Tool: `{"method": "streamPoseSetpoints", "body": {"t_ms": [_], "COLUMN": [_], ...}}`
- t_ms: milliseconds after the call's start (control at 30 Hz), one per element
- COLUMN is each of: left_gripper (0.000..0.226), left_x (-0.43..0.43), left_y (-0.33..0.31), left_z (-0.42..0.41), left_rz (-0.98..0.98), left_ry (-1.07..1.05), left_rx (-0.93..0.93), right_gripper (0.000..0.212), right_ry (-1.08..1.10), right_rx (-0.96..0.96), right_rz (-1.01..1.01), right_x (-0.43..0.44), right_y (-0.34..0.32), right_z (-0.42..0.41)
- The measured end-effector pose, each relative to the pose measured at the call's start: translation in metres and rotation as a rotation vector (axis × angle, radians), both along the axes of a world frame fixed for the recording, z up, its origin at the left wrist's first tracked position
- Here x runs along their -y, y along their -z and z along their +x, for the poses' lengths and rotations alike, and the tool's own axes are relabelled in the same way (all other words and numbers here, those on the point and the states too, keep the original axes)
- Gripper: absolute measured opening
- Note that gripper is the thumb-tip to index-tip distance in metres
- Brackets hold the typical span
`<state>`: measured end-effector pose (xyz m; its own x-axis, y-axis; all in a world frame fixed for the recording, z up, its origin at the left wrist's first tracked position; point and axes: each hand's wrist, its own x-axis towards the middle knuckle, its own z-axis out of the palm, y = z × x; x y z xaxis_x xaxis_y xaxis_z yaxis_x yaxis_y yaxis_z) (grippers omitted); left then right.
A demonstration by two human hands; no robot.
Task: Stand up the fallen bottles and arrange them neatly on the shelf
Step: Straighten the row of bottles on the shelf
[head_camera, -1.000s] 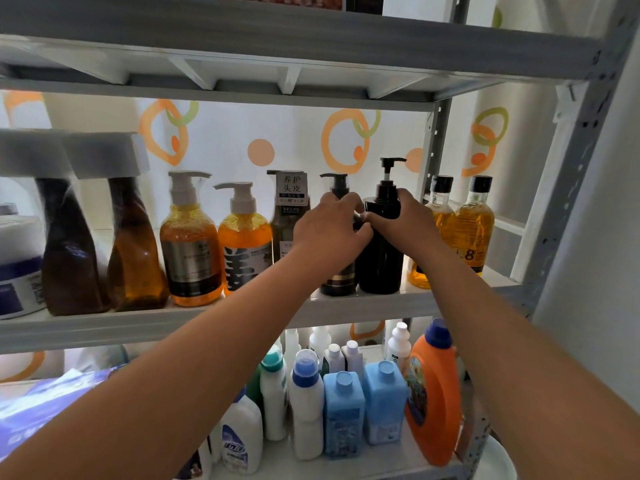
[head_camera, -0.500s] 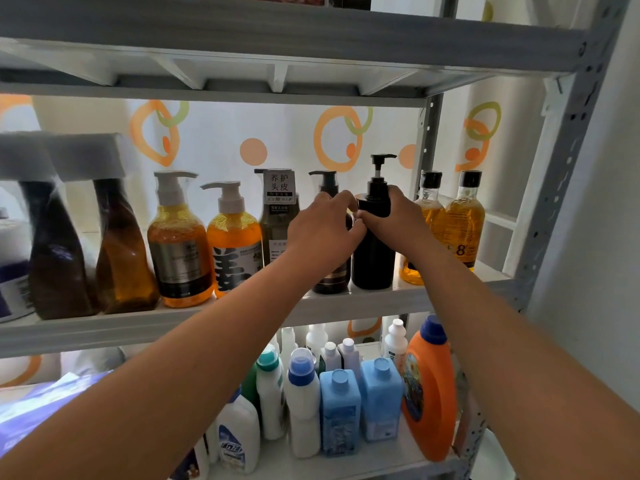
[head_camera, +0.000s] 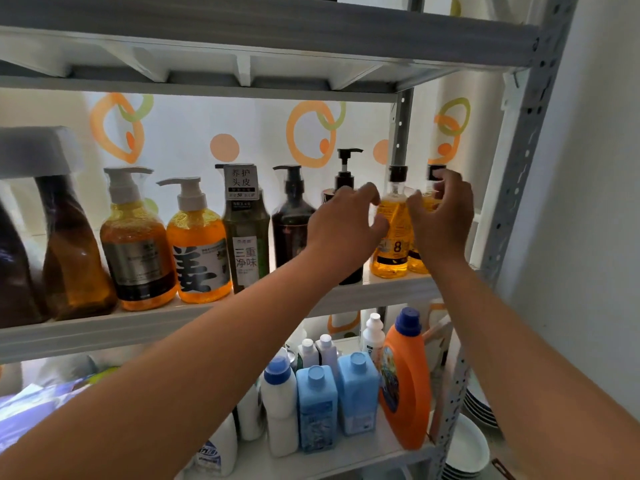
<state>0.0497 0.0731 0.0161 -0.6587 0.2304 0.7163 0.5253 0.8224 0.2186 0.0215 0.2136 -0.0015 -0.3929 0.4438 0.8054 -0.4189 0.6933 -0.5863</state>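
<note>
Both hands have left the black pump bottle (head_camera: 345, 181) and shifted right to the two amber bottles at the end of the shelf (head_camera: 381, 289). The left hand (head_camera: 346, 225) is spread wide beside the front amber bottle (head_camera: 393, 237), marked "8". The right hand (head_camera: 445, 216) hides most of the rear amber bottle (head_camera: 417, 265); the cap is blurred and I cannot tell its grip. The green bottle (head_camera: 246, 251) reads "三重净味".

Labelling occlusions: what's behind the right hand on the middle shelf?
An amber bottle with a black cap; only the cap, neck and a sliver of base show. The right hand covers its body and label. Whether it's gripped is unclear.
</note>
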Motion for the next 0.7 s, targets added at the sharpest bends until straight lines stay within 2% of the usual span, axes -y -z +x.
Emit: {"method": "streamPoseSetpoints", "body": {"t_ms": [133,300,400,533,700], "left_gripper": [0.042,0.054,0.063,0.073,0.072], "left_x": [-0.037,-0.067,-0.073,-0.071,-0.071], "left_y": [-0.011,-0.03,-0.034,-0.028,-0.028], "left_z": [-0.009,-0.032,-0.045,-0.059,-0.066], "left_rz": [-0.499,-0.795,-0.847,-0.769,-0.794], "left_ry": [-0.187,-0.345,-0.363,-0.251,-0.257], "left_rx": [-0.164,-0.133,-0.019,0.152,0.143], "right_gripper": [0.069,0.079,0.075,0.073,0.071], "right_ry": [-0.015,-0.193,-0.191,-0.17,-0.143], "right_rx": [0.258,0.575,0.616,0.635,0.65], "right_rz": [-0.048,0.009,0.023,0.07,0.116], "right_x": [-0.036,-0.057,-0.061,-0.066,-0.065], "right_y": [0.028,0.06,0.068,0.07,0.068], "right_z": [-0.012,-0.022,-0.026,-0.031,-0.034]}}
